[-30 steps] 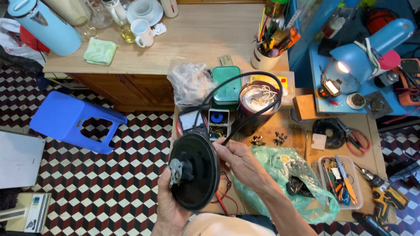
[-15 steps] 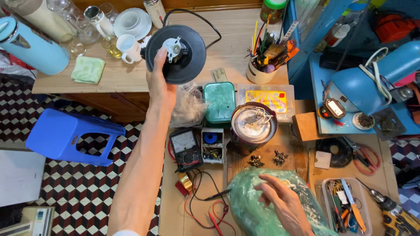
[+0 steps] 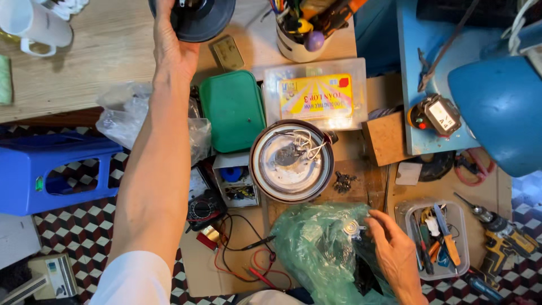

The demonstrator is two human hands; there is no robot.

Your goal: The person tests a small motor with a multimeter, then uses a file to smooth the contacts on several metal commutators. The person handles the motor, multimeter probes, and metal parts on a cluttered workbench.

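My left hand (image 3: pixel 172 42) reaches far forward and grips a round black appliance base (image 3: pixel 195 20) over the wooden table (image 3: pixel 84 73) at the top edge of view. My right hand (image 3: pixel 395 251) rests on a green plastic bag (image 3: pixel 322 248) near me, its fingers touching a small round metal part (image 3: pixel 353 230) lying on the bag. Between the hands sits a round metal heating plate (image 3: pixel 291 161) with loose wires on it. Screws (image 3: pixel 342 182) lie just to its right.
A green case (image 3: pixel 232 110), a clear box with a yellow label (image 3: pixel 316 96), a multimeter (image 3: pixel 203 206) with red and black leads, a tool tray (image 3: pixel 435 237), a cordless drill (image 3: pixel 502 240), a pen cup (image 3: pixel 299 34), a white mug (image 3: pixel 36 25), a blue stool (image 3: pixel 62 172) and a blue lamp (image 3: pixel 499 107) surround the work area.
My left hand lifted the black base from my lap and carried it forward over the wooden table. My right hand let go of it and moved onto the green bag.
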